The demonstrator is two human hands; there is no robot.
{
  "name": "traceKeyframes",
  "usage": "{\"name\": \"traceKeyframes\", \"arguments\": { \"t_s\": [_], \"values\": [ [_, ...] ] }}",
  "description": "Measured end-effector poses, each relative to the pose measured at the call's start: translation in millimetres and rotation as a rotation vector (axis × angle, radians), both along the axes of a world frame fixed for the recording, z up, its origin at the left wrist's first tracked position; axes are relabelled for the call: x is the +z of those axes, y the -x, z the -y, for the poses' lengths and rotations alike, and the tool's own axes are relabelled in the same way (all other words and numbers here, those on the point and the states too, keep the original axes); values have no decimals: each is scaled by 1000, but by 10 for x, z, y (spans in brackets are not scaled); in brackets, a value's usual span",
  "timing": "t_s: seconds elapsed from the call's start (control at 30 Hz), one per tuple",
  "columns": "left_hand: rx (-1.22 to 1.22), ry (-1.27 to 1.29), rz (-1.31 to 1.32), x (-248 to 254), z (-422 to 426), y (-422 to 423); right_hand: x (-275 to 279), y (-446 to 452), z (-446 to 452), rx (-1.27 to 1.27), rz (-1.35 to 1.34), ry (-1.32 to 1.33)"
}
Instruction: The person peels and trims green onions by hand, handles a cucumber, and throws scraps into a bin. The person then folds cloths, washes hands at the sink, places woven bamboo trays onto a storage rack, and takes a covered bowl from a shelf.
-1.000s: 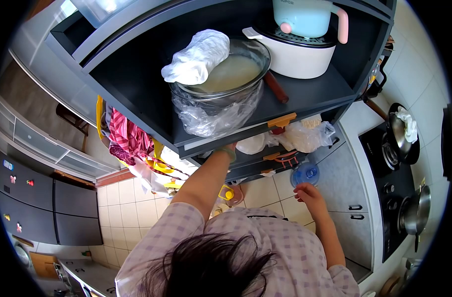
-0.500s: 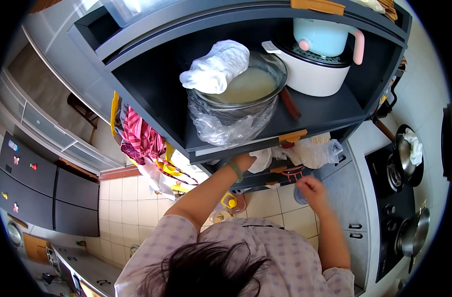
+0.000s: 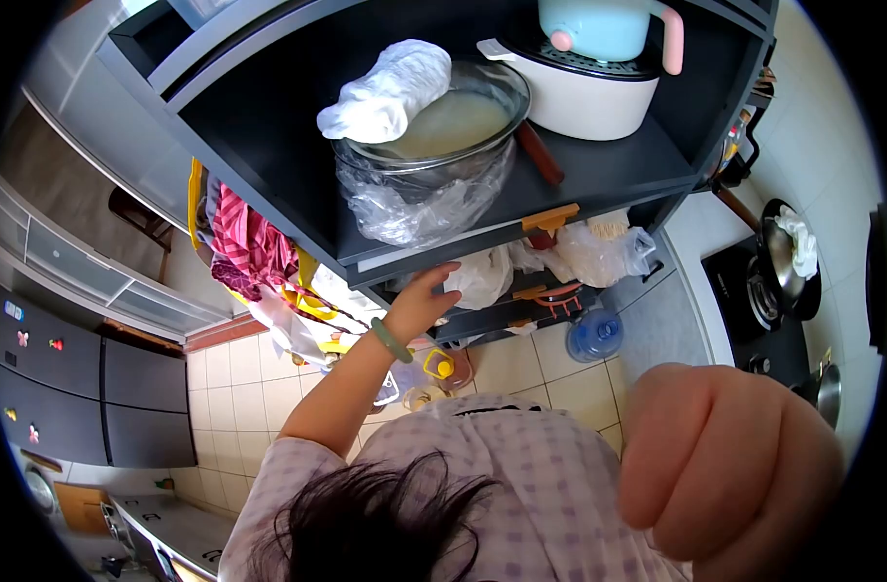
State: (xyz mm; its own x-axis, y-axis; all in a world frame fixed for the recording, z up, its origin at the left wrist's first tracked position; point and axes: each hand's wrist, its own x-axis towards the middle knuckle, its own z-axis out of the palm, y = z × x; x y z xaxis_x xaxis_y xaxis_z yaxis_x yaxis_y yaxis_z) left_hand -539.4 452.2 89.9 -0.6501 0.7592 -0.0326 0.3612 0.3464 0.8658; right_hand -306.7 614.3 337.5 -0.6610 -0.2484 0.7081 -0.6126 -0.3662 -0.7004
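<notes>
My left hand [image 3: 424, 301], with a green bangle on the wrist, is at the open drawer below the shelf, its fingers apart and nothing held. A white plastic bag [image 3: 482, 278] lies in the drawer just beside its fingertips. Large and close to the camera, my right hand [image 3: 730, 466] is curled into a fist at the lower right; whatever is inside it, if anything, is hidden. On the shelf above stands a glass-rimmed bowl [image 3: 453, 126] of pale liquid, wrapped in clear plastic, with a white cloth bundle [image 3: 390, 92] on its rim.
A white cooker [image 3: 584, 100] bearing a blue pot [image 3: 599, 27] stands on the shelf. Clear bags [image 3: 608, 254] fill the drawer's right side. A blue bottle [image 3: 595, 336] and a yellow-capped jug [image 3: 443, 367] stand on the floor. A pan [image 3: 781, 257] sits on the stove at right.
My left hand has come back out of the drawer, its fingers now spread. My right hand has risen from beside the body to close in front of the camera. The view has shifted.
</notes>
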Motion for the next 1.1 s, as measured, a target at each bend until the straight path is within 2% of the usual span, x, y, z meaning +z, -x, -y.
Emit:
{"name": "traceKeyframes", "arguments": {
  "t_s": [0.17, 0.27, 0.33, 0.4, 0.43, 0.47, 0.53, 0.57, 0.63, 0.7, 0.73, 0.83, 0.93, 0.97, 1.0, 1.1],
  "values": [
    [-101, -181, 23, 326, 78, -150, 36, 68, 31, 187, -193, -1],
    [-225, -62, 331, 1007, 169, -336, 55, 60, 45, 178, -201, 13],
    [-185, -268, -189, 1294, 108, -280, 64, 39, 39, 150, -199, 33],
    [56, -494, -373, 1603, -101, 66, 48, 30, 26, 87, -183, 68],
    [204, -315, -817, 1871, -205, 171, 50, 16, 21, 37, -176, 87],
    [223, -322, -1116, 1923, -334, 434, 57, -5, 31, -19, -166, 113],
    [289, -102, -1035, 1858, -478, 889, 10, -9, 45, -161, -153, 159],
    [249, -31, -1052, 1887, -504, 1043, -42, 7, 30, -238, -151, 179],
    [383, 69, -844, 2087, -531, 1067, -168, 55, 22, -403, -185, 174],
    [567, -317, -815, 2104, -521, 1190, -280, 84, -30, -505, -192, 169],
    [566, -414, -795, 2192, -487, 1083, -335, 84, -80, -512, -169, 177],
    [295, -734, -548, 2194, -423, 860, -547, 139, -201, -632, -33, 168],
    [200, -754, -563, 2209, -299, 290, -669, 282, -236, -725, 149, 48],
    [198, -738, -601, 2231, -251, 136, -717, 345, -276, -827, 131, -104],
    [161, -770, -533, 2238, -224, -8, -699, 410, -257, -926, 99, -173],
    [26, -791, -434, 2306, -151, -374, -537, 550, -129, -1077, 77, -279]
  ]
}}
